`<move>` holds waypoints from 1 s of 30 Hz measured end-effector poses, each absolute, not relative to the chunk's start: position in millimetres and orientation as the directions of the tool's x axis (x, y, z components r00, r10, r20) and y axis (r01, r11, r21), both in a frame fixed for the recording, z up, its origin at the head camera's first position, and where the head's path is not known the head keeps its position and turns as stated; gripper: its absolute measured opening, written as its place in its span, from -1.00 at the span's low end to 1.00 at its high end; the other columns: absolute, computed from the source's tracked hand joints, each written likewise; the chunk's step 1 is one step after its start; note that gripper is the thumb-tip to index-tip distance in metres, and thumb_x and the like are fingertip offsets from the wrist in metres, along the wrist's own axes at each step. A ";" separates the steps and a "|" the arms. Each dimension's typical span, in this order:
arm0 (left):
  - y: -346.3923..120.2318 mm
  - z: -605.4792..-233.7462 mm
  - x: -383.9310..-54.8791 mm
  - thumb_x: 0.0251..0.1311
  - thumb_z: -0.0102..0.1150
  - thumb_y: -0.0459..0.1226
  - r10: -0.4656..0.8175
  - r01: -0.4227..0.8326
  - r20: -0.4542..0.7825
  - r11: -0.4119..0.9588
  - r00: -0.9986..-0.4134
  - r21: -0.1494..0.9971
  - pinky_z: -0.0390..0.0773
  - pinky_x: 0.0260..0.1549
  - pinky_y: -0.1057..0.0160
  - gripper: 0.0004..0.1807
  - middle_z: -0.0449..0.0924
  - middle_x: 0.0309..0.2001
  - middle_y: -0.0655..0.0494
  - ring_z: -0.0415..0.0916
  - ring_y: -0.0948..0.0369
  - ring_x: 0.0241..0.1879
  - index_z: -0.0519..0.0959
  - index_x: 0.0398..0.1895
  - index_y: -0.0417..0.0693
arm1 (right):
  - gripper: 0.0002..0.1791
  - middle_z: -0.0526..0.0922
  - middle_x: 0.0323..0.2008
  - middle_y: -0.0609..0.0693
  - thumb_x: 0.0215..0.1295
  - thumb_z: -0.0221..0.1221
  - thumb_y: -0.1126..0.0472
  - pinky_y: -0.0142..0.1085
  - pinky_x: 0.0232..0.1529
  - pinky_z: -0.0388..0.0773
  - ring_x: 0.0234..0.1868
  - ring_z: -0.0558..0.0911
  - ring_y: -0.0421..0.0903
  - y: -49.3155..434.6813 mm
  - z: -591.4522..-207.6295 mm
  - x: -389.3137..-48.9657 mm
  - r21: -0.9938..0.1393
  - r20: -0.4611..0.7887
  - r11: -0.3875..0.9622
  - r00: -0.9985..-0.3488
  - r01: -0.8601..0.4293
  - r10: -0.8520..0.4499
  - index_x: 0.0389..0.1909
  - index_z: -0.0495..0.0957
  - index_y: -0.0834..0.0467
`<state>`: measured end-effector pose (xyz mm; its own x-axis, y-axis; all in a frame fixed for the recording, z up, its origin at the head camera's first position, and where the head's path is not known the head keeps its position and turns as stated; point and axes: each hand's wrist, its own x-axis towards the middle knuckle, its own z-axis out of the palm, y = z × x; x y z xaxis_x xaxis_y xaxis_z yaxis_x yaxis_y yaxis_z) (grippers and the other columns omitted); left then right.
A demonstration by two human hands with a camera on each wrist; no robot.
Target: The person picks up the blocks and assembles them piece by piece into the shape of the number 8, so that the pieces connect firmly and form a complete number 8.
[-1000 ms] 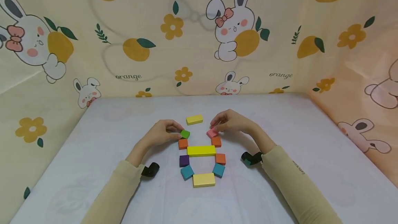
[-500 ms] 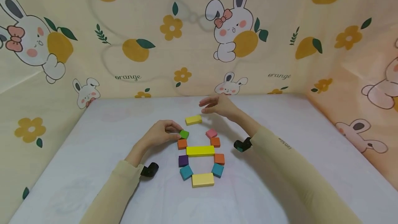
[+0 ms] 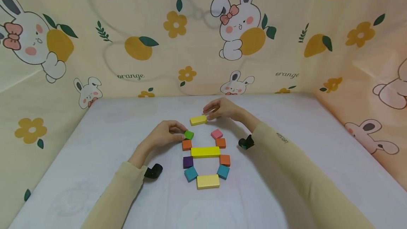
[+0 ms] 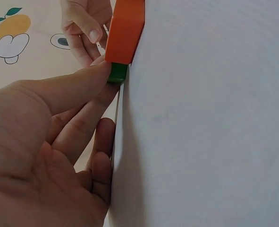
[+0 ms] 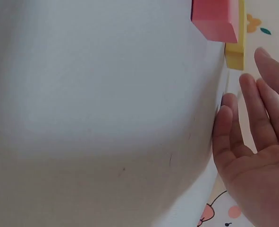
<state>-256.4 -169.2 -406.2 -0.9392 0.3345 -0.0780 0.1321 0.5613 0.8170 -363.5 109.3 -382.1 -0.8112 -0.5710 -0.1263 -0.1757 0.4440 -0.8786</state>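
Observation:
My left hand [image 3: 163, 134] pinches a small green block [image 3: 189, 135] between thumb and fingers. In the left wrist view an orange block [image 4: 125, 30] partly covers that green block. My right hand [image 3: 225, 109] is beside the right end of a pale yellow block [image 3: 198, 120] at the far end. Its thumb and fingers are apart, with nothing between them in the right wrist view. A pink block [image 3: 217, 133] lies nearer, touching another orange block [image 3: 220, 143]. Between the two sides lies a long bright yellow block [image 3: 205, 152].
Nearer on the white table [image 3: 95, 186] are a purple block [image 3: 188, 162], a third orange block [image 3: 225, 160], two teal blocks [image 3: 191, 174] and another pale yellow block [image 3: 208, 181]. A patterned cloth [image 3: 152, 17] stands behind the table.
My right hand has let go of the pink block and moved away from me to the far yellow block, lowering slightly beside it. My left hand stays on the green block.

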 end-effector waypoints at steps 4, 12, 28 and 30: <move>-168.4 -405.7 -256.2 0.17 0.40 -0.22 0.342 0.144 -0.072 0.564 -0.937 0.813 0.33 0.20 -0.06 -0.74 0.67 -0.09 0.19 0.54 0.13 -0.02 0.66 -0.06 0.02 | -0.61 0.71 -0.07 0.01 0.14 0.42 0.32 -0.23 0.09 0.49 0.00 0.63 -0.06 109.4 -383.9 -364.7 -0.876 -0.147 0.457 -0.817 -0.154 -0.557 0.02 0.65 0.19; -167.9 -406.2 -257.4 0.17 0.41 -0.23 0.332 0.133 -0.078 0.567 -0.940 0.813 0.34 0.19 -0.04 -0.74 0.67 -0.10 0.20 0.54 0.13 -0.03 0.66 -0.07 0.05 | -0.61 0.71 -0.11 -0.01 0.09 0.45 0.31 -0.22 0.08 0.49 -0.04 0.63 -0.04 105.0 -383.9 -366.8 -0.873 -0.160 0.467 -0.824 -0.139 -0.543 -0.02 0.67 0.20; -168.5 -405.0 -255.5 0.17 0.40 -0.22 0.325 0.120 -0.086 0.565 -0.942 0.816 0.32 0.21 -0.08 -0.74 0.67 -0.10 0.19 0.54 0.12 -0.02 0.66 -0.07 0.03 | -0.60 0.71 -0.12 0.03 0.07 0.43 0.40 -0.28 0.02 0.52 -0.11 0.59 0.02 91.6 -383.4 -357.8 -0.857 -0.137 0.484 -0.825 -0.180 -0.548 -0.01 0.64 0.28; -168.6 -405.5 -256.0 0.17 0.40 -0.23 0.326 0.117 -0.088 0.560 -0.941 0.820 0.32 0.21 -0.08 -0.74 0.67 -0.10 0.19 0.54 0.12 -0.02 0.66 -0.07 0.04 | -0.60 0.71 -0.13 0.03 0.06 0.44 0.41 -0.27 0.01 0.52 -0.12 0.58 0.02 90.4 -383.4 -357.7 -0.854 -0.138 0.489 -0.827 -0.180 -0.545 -0.02 0.65 0.28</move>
